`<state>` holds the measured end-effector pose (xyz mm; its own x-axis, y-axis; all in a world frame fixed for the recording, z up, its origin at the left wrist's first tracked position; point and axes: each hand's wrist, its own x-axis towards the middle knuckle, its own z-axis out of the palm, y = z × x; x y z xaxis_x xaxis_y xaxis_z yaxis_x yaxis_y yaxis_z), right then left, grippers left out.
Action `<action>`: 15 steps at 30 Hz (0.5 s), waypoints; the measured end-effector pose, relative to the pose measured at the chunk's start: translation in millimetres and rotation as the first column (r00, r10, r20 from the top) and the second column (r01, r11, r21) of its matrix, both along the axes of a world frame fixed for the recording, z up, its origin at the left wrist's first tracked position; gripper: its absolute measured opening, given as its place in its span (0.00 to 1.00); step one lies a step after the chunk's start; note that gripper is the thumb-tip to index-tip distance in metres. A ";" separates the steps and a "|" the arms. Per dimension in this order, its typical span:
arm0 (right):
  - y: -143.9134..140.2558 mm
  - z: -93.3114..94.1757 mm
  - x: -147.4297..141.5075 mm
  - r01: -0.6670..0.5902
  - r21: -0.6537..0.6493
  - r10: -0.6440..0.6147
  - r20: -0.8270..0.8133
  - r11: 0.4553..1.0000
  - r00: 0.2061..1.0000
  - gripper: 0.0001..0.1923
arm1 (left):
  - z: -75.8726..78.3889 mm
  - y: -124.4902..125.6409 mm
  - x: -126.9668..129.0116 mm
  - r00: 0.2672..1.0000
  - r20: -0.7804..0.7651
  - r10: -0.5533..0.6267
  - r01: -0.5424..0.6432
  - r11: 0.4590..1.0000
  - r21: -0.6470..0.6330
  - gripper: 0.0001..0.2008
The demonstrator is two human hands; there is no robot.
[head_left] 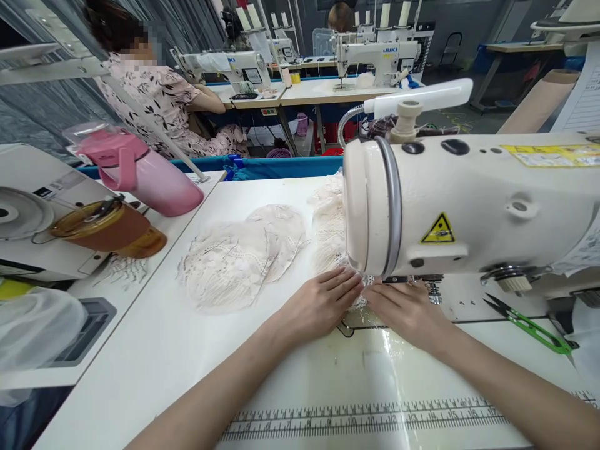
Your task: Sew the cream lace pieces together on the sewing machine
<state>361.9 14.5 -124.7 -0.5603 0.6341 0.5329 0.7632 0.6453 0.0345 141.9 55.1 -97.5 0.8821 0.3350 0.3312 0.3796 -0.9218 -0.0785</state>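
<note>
My left hand [330, 299] lies flat with its fingers stretched out, pressing on pale lace fabric [328, 219] at the left of the sewing machine's [450, 206] needle area. Opposite it, my right hand [407, 309] is also laid flat, its fingertips close to those of the left. Part of the right hand is hidden by the machine head. Between the hands a little of the lace shows; the needle and presser foot are mostly out of sight. Farther left on the white table rest separate pale lace pieces [229, 265], partly overlapping.
Green-handled thread snips [529, 325] lie to the right on the machine bed. A printed ruler [356, 422] runs along the front edge. At the left stand a pink bottle [145, 172] and an amber cup [112, 228]. Beyond, a person [154, 94] sits near another sewing machine [229, 69].
</note>
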 end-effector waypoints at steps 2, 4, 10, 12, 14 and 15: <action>-0.8 1.3 -2.6 -0.011 0.033 0.010 0.011 0.999 1.000 0.15 | -1.0 -1.1 1.2 1.000 0.001 0.020 -0.020 0.999 0.027 0.15; -0.1 2.2 -2.9 -0.038 0.031 0.038 -0.014 0.999 0.999 0.15 | -2.6 -2.8 3.1 0.999 0.006 0.041 -0.041 0.997 0.060 0.15; 2.3 3.4 -0.4 -0.093 -0.002 0.092 -0.076 0.996 0.993 0.13 | -6.3 -4.1 5.7 0.999 0.030 0.023 -0.023 0.999 0.028 0.16; 1.6 3.1 -1.0 -0.093 0.004 0.093 -0.085 0.996 0.992 0.13 | -6.4 -3.3 5.2 0.999 0.029 0.027 -0.027 1.000 -0.007 0.16; 1.1 2.4 -1.7 -0.085 0.011 0.085 -0.084 0.996 0.993 0.13 | -6.2 -2.8 4.9 0.999 0.030 0.034 -0.034 0.999 -0.025 0.16; 1.2 1.9 -1.9 -0.081 0.012 0.082 -0.079 0.997 0.994 0.13 | -6.0 -2.7 4.9 0.999 0.031 0.038 -0.037 0.999 -0.030 0.16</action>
<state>359.9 15.7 -122.8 -0.5655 0.5835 0.5829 0.7087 0.7053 -0.0186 146.8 52.4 -103.5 0.8581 0.3775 0.3481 0.4157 -0.9086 -0.0394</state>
